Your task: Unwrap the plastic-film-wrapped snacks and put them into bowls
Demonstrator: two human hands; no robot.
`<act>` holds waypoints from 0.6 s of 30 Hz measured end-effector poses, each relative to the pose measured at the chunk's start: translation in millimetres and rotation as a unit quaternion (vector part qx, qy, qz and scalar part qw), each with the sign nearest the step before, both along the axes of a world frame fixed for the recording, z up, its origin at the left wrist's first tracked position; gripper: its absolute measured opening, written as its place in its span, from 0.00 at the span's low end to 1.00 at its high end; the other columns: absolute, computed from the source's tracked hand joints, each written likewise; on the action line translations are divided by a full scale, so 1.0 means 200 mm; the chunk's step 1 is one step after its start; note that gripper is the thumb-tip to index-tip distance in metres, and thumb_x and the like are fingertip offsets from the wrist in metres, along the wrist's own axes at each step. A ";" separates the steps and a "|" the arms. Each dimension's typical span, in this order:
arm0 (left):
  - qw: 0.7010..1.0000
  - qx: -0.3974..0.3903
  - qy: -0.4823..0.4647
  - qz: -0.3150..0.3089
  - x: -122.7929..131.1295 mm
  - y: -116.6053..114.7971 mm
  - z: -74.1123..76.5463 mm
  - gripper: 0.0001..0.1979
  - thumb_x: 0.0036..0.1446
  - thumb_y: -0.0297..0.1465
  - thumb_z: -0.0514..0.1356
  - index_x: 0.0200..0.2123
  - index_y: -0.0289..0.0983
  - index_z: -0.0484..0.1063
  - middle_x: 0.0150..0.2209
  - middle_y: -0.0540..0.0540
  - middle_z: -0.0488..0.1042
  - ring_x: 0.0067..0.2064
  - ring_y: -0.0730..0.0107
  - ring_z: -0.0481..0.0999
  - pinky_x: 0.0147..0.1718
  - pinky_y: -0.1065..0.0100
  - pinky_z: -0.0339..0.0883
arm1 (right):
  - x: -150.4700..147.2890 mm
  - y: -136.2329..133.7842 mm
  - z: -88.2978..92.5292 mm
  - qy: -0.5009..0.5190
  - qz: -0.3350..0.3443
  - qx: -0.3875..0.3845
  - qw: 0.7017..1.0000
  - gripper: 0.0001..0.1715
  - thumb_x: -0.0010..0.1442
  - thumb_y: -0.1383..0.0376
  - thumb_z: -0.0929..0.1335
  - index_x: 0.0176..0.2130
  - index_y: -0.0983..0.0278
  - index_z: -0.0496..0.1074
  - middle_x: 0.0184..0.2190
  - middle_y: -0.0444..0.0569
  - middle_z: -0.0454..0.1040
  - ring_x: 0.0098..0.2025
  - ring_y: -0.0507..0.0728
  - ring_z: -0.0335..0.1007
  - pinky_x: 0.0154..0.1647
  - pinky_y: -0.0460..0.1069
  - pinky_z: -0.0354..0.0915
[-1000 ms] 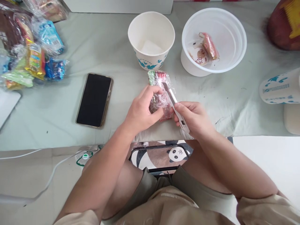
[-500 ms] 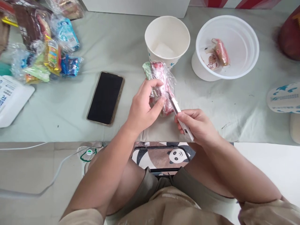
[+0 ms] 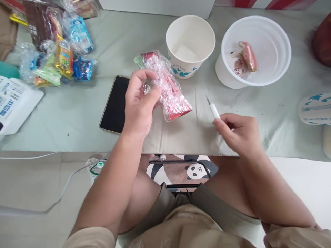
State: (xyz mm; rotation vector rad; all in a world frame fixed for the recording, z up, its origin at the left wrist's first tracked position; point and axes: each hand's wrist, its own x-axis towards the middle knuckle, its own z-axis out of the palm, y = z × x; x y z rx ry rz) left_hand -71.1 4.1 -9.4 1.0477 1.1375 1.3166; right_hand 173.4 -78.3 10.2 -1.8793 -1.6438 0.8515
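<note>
My left hand [image 3: 141, 101] is closed on a red packet in crinkled clear plastic wrap [image 3: 172, 93], which has a green patch at its far left corner. Thumb and fingers pinch the wrap along its left side, and the packet tilts toward the right. Off to the right, my right hand [image 3: 239, 132] grips a slim white utility knife [image 3: 214, 111], its thin blade pointing up and left, apart from the packet. Most of the knife's handle is hidden in my fingers. Just beyond the packet stands a white paper cup [image 3: 181, 65] with blue leaf prints.
A black phone [image 3: 113, 106] lies partly under my left hand. A white plastic tub [image 3: 224, 74] at the right holds a pink-wrapped item [image 3: 249, 57]. Wrapped snacks [image 3: 63, 58] are heaped at the far left. A white box [image 3: 157, 6] stands at the back.
My left hand has moved left with the packet, turning it and partly covering the phone. My right hand has drawn the knife away from the wrap, to the right.
</note>
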 end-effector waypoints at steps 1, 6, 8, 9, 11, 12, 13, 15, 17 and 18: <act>0.999 -0.009 -0.039 -0.010 0.01 0.00 0.00 0.12 0.57 0.41 0.70 0.39 0.44 0.74 0.34 0.49 0.68 0.30 0.72 0.70 0.25 0.71 0.64 | 0.04 0.01 -0.03 -0.055 -0.018 0.026 0.998 0.18 0.62 0.53 0.70 0.27 0.61 0.75 0.20 0.45 0.69 0.23 0.53 0.61 0.28 0.51 0.56; 0.989 -0.062 -0.063 -0.121 0.07 -0.01 -0.01 0.07 0.59 0.37 0.66 0.38 0.42 0.75 0.33 0.49 0.71 0.29 0.74 0.71 0.25 0.74 0.67 | 0.14 0.04 -0.16 -0.231 -0.059 0.149 0.960 0.13 0.60 0.56 0.71 0.40 0.60 0.82 0.37 0.54 0.80 0.37 0.64 0.75 0.41 0.58 0.69; 0.981 -0.073 -0.059 -0.172 0.10 -0.04 -0.02 0.05 0.59 0.33 0.64 0.39 0.41 0.75 0.35 0.49 0.73 0.31 0.74 0.73 0.28 0.73 0.70 | 0.11 0.03 -0.17 -0.197 -0.022 0.227 0.953 0.16 0.62 0.56 0.70 0.46 0.61 0.80 0.42 0.57 0.81 0.43 0.66 0.77 0.45 0.60 0.71; 0.976 -0.076 -0.056 -0.197 0.11 -0.05 -0.03 0.05 0.59 0.32 0.64 0.40 0.41 0.76 0.36 0.50 0.74 0.32 0.73 0.74 0.29 0.72 0.72 | 0.08 0.03 -0.16 -0.160 0.018 0.258 0.953 0.17 0.63 0.55 0.70 0.47 0.61 0.79 0.42 0.57 0.81 0.44 0.65 0.78 0.45 0.60 0.72; 0.968 -0.074 -0.038 -0.237 0.14 -0.08 -0.04 0.06 0.60 0.31 0.63 0.42 0.41 0.76 0.38 0.50 0.76 0.33 0.73 0.75 0.31 0.71 0.73 | 0.00 0.01 -0.13 -0.092 0.106 0.286 0.948 0.18 0.64 0.54 0.71 0.50 0.61 0.77 0.40 0.54 0.81 0.42 0.63 0.78 0.44 0.58 0.73; 0.966 -0.068 -0.026 -0.248 0.15 -0.09 -0.04 0.07 0.60 0.31 0.64 0.43 0.41 0.77 0.40 0.50 0.76 0.33 0.73 0.75 0.32 0.70 0.74 | -0.04 0.01 -0.12 -0.074 0.136 0.288 0.945 0.17 0.65 0.57 0.72 0.50 0.60 0.76 0.38 0.51 0.81 0.40 0.61 0.78 0.42 0.56 0.73; 0.966 -0.060 -0.014 -0.253 0.16 -0.10 -0.05 0.08 0.60 0.31 0.64 0.43 0.41 0.77 0.41 0.49 0.77 0.34 0.72 0.76 0.33 0.70 0.73 | -0.07 0.00 -0.11 -0.065 0.151 0.287 0.944 0.15 0.65 0.60 0.72 0.51 0.60 0.75 0.36 0.48 0.81 0.37 0.59 0.77 0.40 0.55 0.73; 0.971 -0.048 -0.001 -0.235 0.16 -0.10 -0.05 0.08 0.60 0.32 0.65 0.44 0.41 0.77 0.46 0.48 0.78 0.37 0.71 0.77 0.35 0.69 0.73 | -0.11 -0.01 -0.09 -0.053 0.152 0.289 0.944 0.14 0.65 0.68 0.71 0.51 0.59 0.75 0.31 0.44 0.78 0.33 0.56 0.75 0.37 0.53 0.71; 0.980 -0.048 -0.009 -0.195 0.15 -0.08 -0.06 0.10 0.59 0.33 0.66 0.45 0.42 0.77 0.48 0.47 0.79 0.40 0.68 0.78 0.38 0.68 0.74 | -0.11 -0.02 -0.09 -0.038 0.152 0.310 0.938 0.15 0.65 0.72 0.70 0.50 0.58 0.75 0.30 0.43 0.77 0.32 0.55 0.74 0.36 0.52 0.70; 0.983 -0.052 -0.016 -0.176 0.14 -0.08 -0.06 0.11 0.59 0.33 0.67 0.45 0.43 0.76 0.48 0.47 0.79 0.42 0.67 0.79 0.39 0.67 0.75 | -0.11 -0.03 -0.09 -0.034 0.158 0.322 0.933 0.15 0.65 0.73 0.70 0.49 0.57 0.75 0.31 0.43 0.77 0.32 0.54 0.74 0.36 0.52 0.69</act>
